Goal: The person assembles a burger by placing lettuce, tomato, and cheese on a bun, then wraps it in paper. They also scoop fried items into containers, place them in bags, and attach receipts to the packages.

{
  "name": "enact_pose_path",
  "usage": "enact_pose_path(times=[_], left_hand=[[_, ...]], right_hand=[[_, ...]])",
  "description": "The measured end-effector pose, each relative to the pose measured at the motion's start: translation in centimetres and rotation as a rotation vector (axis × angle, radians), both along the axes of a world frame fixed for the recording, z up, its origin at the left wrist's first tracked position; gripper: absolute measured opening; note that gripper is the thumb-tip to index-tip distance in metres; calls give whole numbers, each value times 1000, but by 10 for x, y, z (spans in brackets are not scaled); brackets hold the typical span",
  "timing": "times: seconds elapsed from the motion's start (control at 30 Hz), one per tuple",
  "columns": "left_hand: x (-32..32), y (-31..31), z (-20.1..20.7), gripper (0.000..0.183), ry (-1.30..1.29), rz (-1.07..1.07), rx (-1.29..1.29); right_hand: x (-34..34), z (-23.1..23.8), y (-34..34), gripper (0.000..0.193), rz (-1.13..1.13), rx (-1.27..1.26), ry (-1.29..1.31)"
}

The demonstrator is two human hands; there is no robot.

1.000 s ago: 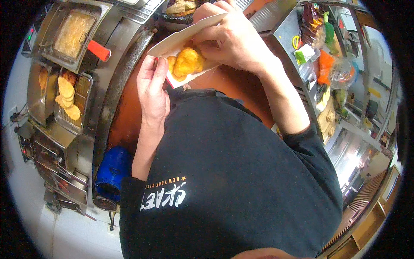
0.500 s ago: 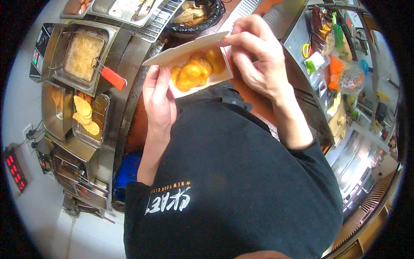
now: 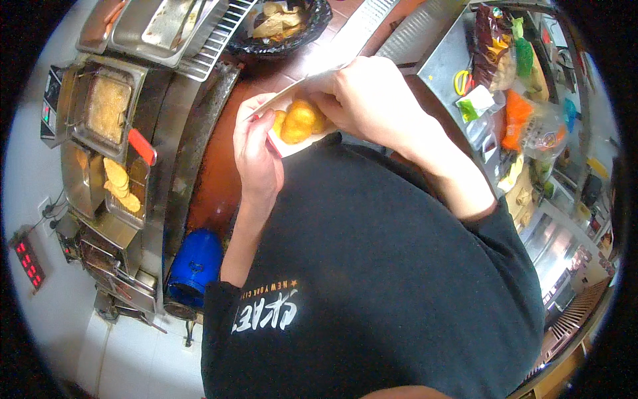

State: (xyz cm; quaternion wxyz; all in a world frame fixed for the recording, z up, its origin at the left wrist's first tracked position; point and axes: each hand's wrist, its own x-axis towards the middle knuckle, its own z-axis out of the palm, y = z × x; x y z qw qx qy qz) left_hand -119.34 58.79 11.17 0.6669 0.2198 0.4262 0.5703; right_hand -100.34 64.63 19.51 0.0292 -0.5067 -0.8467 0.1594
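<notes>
Held in front of my chest is a small cardboard food box point(image 3: 292, 151), white inside with a red edge. Several golden fried pieces point(image 3: 297, 122) lie in it. My left hand point(image 3: 256, 139) grips the box's left end, thumb on the near side and fingers behind. Over the right end of the box, my right hand point(image 3: 365, 100) has its fingers bent at the box's raised lid point(image 3: 292, 88) and opening. Its fingertips are partly hidden, and it covers the right part of the box.
On the left, a fryer basket with a red handle point(image 3: 142, 146) sits in bubbling oil point(image 3: 108, 106). Below it, flat fried pieces point(image 3: 116, 174) rest on a rack. A blue drum point(image 3: 196, 266) stands on the floor. A black-lined bin point(image 3: 299, 41) is ahead; a steel counter point(image 3: 435, 66) holds scissors point(image 3: 462, 82) and bags.
My right hand has moved left and inward over the box, covering its right end. The lid has tilted, and the view has turned toward the right.
</notes>
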Motion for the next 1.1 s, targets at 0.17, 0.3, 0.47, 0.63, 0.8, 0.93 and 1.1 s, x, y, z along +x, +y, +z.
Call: enact_pose_path(times=[0.17, 0.3, 0.47, 0.63, 0.8, 0.93, 1.1], left_hand=[[51, 2, -3, 24, -9, 65, -12], [78, 5, -7, 24, 63, 59, 53], [92, 9, -11, 25, 128, 70, 98], [92, 16, -14, 26, 4, 145, 20], [86, 21, -10, 24, 50, 173, -3], [81, 24, -2, 23, 76, 194, -63], [78, 29, 5, 31, 80, 170, -78]], right_hand=[[46, -6, 16, 18, 73, 34, 87], [74, -10, 25, 18, 101, -7, 24], [90, -17, 41, 18, 128, 22, 75], [104, -18, 50, 21, 9, -223, 413], [115, -5, 54, 15, -128, -208, 839], [105, -3, 55, 17, 170, 88, 716], [83, -17, 54, 13, 287, 97, 475]])
